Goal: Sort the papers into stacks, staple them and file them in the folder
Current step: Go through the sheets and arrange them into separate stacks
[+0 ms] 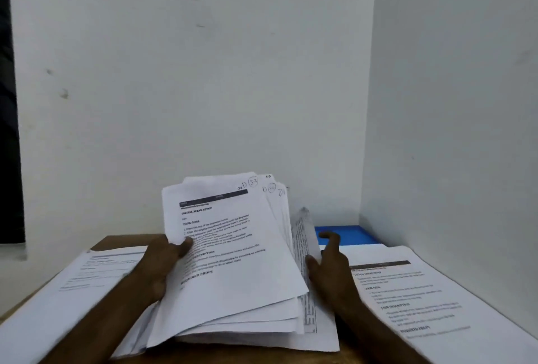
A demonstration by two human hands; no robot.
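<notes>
White paper bundle [233,262] mid-table, left hand [157,267] gripping its left edge; right hand [329,270] spread loose, touching right edge. Left stack [87,273] & right stack [422,299] started. Blue folder [346,234] far right. Sorting partway; stapling, filing not yet done.

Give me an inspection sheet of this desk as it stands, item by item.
Surface: wooden table, mostly under paper.
Job's things: sheaf of printed papers held up mid-table, fanned out; left paper stack; right paper stack; blue folder at the back near the wall corner; no stapler seen.
Clutter: nothing seen.
Hands: left hand grips the sheaf's left edge, thumb on the front; right hand at its right edge beside a blurred sheet, grip unclear.
Cables: nothing seen.
Surroundings: smudged white walls; dark strip at far left.
</notes>
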